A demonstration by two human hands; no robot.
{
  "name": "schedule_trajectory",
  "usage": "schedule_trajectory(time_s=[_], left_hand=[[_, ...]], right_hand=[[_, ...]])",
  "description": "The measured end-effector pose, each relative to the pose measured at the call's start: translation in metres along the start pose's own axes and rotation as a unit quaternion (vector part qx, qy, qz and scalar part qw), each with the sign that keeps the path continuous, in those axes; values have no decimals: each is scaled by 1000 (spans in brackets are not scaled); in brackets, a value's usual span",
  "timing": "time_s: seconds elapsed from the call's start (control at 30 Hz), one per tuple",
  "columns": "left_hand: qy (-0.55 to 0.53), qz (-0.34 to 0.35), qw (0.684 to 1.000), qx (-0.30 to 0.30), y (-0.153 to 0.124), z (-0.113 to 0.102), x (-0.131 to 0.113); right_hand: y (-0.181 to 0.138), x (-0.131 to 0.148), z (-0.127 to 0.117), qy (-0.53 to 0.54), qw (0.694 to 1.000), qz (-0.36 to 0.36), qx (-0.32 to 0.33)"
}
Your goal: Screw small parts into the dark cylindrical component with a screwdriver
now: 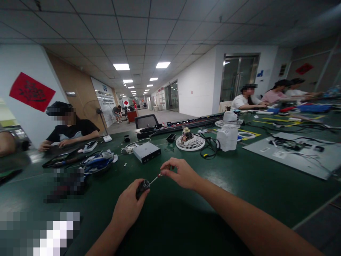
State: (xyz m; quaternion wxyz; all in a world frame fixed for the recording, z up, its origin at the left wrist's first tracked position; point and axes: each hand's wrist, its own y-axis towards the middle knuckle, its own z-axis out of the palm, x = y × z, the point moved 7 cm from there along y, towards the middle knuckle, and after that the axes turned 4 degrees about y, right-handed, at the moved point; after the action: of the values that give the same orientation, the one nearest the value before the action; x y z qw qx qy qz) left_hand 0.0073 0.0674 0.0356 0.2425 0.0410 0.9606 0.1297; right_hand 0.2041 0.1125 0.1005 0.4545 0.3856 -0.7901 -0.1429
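With left hand (127, 204), gripping dark cylinder (142, 188); with right hand (180, 173), pinching thin rod (155, 179) at cylinder's end. Can't read dark characters (31, 91) on red poster (48, 95).

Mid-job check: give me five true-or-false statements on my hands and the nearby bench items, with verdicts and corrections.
1. The left hand grips a dark cylindrical part. True.
2. The right hand is empty. False: the right hand pinches a thin screwdriver.
3. The thin screwdriver's shaft points toward the dark cylindrical part. True.
4. The silver optical drive lies right of the round white grille. False: it lies to the left.
5. A white plastic housing stands right of the round white grille. True.
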Motion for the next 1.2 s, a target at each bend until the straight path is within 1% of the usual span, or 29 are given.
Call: schedule_trajectory(time_s=[0.03,0.13,0.17,0.2,0.33,0.47,0.63,0.7,0.77,0.8,0.83,0.87,0.97,1.0,1.03,1.13,1.2], left_hand=[[-4,0,1000,-2,0,0,0],[-10,-2,1000,-4,0,1,1],[-11,0,1000,-3,0,1,1],[-12,3,1000,-2,0,1,1],[-11,22,1000,-2,0,1,0],[-1,29,1000,-5,1,1,2],[8,39,999,-15,0,1,3],[12,37,999,-21,1,0,4],[17,31,999,-25,1,0,5],[20,28,999,-26,2,-1,6],[22,26,999,-24,2,-1,7],[24,24,999,-20,3,0,7],[30,19,999,-19,4,-1,8],[31,18,999,-22,4,-1,8],[31,18,999,-24,4,-1,8],[36,22,999,-24,4,0,8],[37,24,999,-23,3,1,7]], right_hand=[[0,-1,0,-1,1000,-5,-5],[-2,-5,-7,2,998,-8,-62],[-2,-6,-8,4,997,-6,-72],[-2,-7,-7,8,998,-4,-67],[-1,-10,6,37,999,8,10],[0,-13,7,14,1000,9,1],[-1,-25,12,74,992,56,86],[-2,-28,14,52,987,53,139],[-6,-29,20,7,974,36,222],[-8,-29,24,-12,967,25,252],[-9,-28,26,-28,964,15,264],[-8,-26,26,-43,967,4,253],[-3,-19,21,-86,985,-13,152],[-3,-18,22,-95,987,-9,133],[-3,-17,24,-95,987,-2,131],[-5,-17,29,-75,985,17,156],[-4,-17,27,-75,987,18,142]])
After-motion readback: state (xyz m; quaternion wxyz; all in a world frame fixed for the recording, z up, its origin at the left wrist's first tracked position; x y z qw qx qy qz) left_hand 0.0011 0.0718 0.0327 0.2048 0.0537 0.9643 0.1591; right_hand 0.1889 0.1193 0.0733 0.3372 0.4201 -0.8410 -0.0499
